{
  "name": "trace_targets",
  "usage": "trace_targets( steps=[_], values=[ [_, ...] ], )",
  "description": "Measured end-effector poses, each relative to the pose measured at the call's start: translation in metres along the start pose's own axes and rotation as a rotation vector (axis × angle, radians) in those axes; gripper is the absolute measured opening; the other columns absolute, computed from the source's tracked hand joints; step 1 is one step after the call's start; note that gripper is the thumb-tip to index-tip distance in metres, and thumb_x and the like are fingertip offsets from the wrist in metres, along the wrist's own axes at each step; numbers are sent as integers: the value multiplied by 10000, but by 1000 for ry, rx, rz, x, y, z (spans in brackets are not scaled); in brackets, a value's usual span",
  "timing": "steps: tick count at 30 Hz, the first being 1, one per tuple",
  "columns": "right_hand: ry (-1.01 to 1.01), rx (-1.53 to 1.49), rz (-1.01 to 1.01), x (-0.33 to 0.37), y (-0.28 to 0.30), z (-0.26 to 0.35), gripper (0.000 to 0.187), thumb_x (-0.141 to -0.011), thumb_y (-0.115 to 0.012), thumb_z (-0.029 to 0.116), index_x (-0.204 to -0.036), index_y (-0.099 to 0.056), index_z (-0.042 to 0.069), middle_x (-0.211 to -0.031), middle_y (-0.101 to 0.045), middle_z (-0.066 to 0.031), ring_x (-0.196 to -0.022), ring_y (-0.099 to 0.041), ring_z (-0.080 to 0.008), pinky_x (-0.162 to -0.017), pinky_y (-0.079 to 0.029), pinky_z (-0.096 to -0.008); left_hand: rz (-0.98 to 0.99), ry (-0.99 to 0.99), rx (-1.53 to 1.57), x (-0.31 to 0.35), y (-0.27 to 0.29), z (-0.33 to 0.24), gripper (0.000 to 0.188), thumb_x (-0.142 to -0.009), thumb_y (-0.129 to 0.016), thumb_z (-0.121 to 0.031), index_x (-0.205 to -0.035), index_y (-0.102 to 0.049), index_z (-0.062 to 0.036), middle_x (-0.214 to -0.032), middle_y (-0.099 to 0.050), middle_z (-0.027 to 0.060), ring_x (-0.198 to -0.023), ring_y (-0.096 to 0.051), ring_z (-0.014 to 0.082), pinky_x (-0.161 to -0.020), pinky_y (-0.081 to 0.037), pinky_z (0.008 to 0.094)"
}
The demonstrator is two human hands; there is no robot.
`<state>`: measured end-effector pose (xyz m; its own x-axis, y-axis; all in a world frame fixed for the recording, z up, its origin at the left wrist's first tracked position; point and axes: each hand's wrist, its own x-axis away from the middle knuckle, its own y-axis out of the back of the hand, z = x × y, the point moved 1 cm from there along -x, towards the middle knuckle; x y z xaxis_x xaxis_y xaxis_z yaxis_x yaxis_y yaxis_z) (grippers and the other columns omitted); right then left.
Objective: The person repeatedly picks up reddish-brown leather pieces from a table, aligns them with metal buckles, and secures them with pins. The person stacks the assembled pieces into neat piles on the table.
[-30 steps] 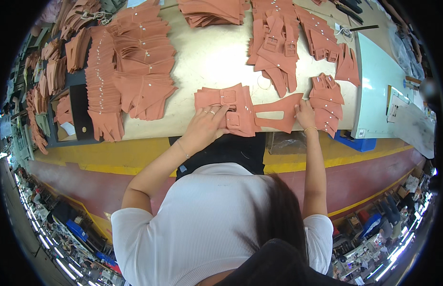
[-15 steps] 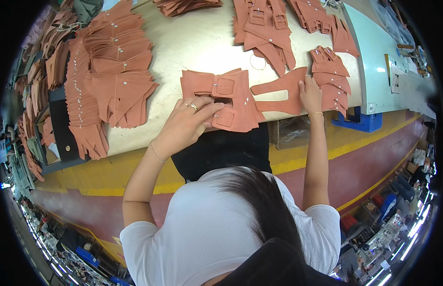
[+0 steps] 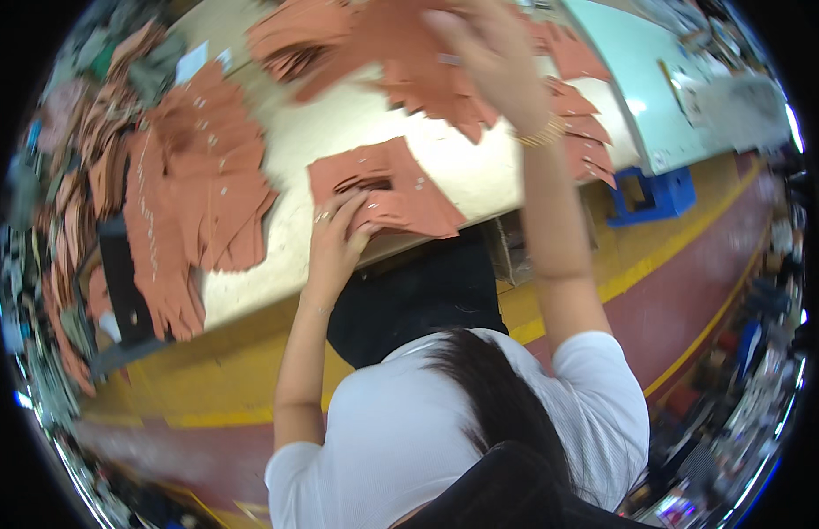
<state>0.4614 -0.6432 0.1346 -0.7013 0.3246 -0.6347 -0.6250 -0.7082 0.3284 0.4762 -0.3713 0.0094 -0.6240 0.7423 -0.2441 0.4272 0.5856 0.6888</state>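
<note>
My left hand [image 3: 337, 245], a ring on one finger, is closed over the lower strap of a stack of terracotta leather-like cut pieces [image 3: 418, 189] at the table's front edge. Between the stack's two straps is a dark gap. My right hand [image 3: 493, 75] is raised over the far part of the table, smeared by motion. A terracotta cut piece [image 3: 383, 35] is in its grip, blurred, its narrow end pointing left. Whether that piece carries buckles I cannot make out. Beneath the right hand more terracotta pieces [image 3: 436, 97] lie partly hidden.
Bundles of terracotta pieces [image 3: 211, 176] cover the table's left side; another pile [image 3: 295, 40] lies at the back. Overlapping pieces [image 3: 581, 132] lie near the right end. Beyond stands a pale green tabletop [image 3: 639, 97], with a blue stool [image 3: 652, 196] below it.
My right hand has swung up and away from the front edge, with a terracotta piece. The top piece with two buckles is gone from the front stack; my left hand stays there.
</note>
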Motion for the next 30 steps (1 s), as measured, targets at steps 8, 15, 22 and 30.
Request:
trace_targets(
  steps=[8, 15, 22, 30],
  values=[
    [-429, -158, 26, -12, -130, -77, 470, -876, -662, 254, -1205, -476, -26, -985, -633, -142, -933, -625, -163, -809, -520, -323, -81, -84, 72, 7, 7, 1, 386, -824, -683, -174, -1173, -613, -25, -1217, -567, 134, -1095, -533, 309, -944, -430, 391],
    [-652, -467, 403, 71, -77, -101, 400, -912, -607, 247, -1239, -564, 22, -1192, -595, -54, -1085, -537, -119, -944, -431, -286, -170, -45, 13, -54, 23, 14, 419, -789, -727, -170, -1179, -624, -54, -1181, -611, 126, -1153, -542, 275, -970, -421, 364],
    [-711, -529, 202, 133, -68, -64, 330, -882, -604, 126, -1205, -600, 56, -1295, -533, -90, -1222, -480, -214, -1020, -381, -340, 134, 62, 133, -74, -7, 40, 625, -727, -777, -306, -1260, -564, -62, -1290, -576, 119, -1318, -427, 287, -1066, -357, 391],
    [-202, 144, 265, 156, -68, -51, 288, -792, -679, 150, -1079, -688, 150, -1254, -550, -77, -1130, -526, -263, -950, -374, -406, 103, 81, 251, -65, -17, 66, 701, -729, -730, -486, -1236, -559, -34, -1273, -579, 113, -1264, -479, 280, -1065, -361, 387]
  ],
)
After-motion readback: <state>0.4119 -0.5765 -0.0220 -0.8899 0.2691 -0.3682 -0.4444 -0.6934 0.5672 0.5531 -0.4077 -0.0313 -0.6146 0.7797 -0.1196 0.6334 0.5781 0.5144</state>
